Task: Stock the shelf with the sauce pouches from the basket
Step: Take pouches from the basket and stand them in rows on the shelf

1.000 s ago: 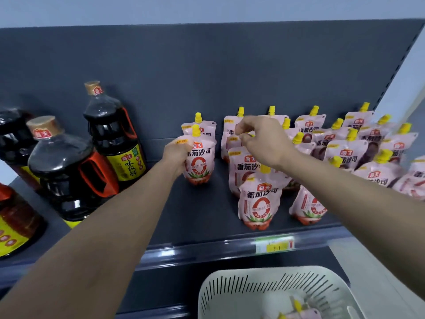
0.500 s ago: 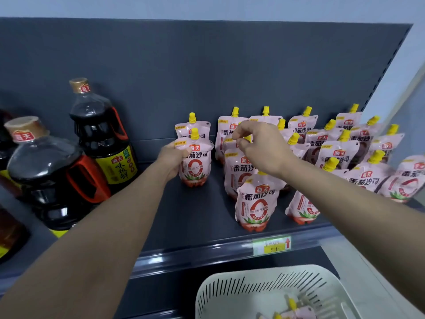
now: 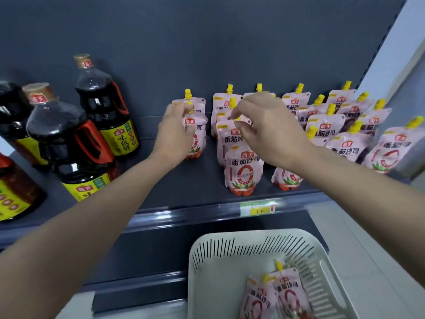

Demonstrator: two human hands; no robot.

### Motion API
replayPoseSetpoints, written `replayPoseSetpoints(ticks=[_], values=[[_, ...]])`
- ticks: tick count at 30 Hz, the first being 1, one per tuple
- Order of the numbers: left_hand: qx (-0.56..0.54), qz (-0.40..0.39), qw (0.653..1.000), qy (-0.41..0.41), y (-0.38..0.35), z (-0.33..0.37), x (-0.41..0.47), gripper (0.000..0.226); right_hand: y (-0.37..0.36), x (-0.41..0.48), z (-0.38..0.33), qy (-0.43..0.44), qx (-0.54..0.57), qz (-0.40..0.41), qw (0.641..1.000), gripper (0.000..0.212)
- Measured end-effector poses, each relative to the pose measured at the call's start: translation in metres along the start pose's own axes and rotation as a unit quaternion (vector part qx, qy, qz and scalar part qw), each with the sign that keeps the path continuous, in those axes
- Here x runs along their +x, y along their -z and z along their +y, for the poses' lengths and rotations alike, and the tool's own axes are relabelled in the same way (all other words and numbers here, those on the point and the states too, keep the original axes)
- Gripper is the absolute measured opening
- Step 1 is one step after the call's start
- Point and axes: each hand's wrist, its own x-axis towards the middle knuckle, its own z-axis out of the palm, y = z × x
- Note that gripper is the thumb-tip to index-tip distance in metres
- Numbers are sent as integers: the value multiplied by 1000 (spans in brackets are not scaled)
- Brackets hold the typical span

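Left hand (image 3: pixel 174 134) slid up, gripping pink yellow-capped sauce pouch (image 3: pixel 199 134) upright on dark metal shelf (image 3: pixel 207 183) | right hand (image 3: pixel 269 130) curled over next pouch (image 3: pixel 227 138), grip unclear | risk: withdrawing wrist may topple front pouch (image 3: pixel 243 171)

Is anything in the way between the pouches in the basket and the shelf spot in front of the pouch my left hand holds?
Nothing visible. The basket pouches lie uncovered, and the shelf in front of the pouch gripped by the left hand is bare.
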Motion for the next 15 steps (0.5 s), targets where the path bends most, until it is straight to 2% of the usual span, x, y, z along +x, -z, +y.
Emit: replayPoseSetpoints(ticks=[5,8,10,12,15], values=[[78,-31,983,-166,3,49,-65,37,24,-53,8,54,-33,-13,998,19],[122,-62,969,-204,-18,67,-107,37,33,-95,19,78,-34,-44,995,27],[141,-95,963,-212,-41,76,-138,37,31,-128,29,96,-26,-71,992,32],[142,-129,960,-202,-68,82,-168,36,23,-159,42,108,-14,-96,989,27],[104,-201,969,-103,-107,82,-209,37,0,-200,55,73,-2,-207,976,24]])
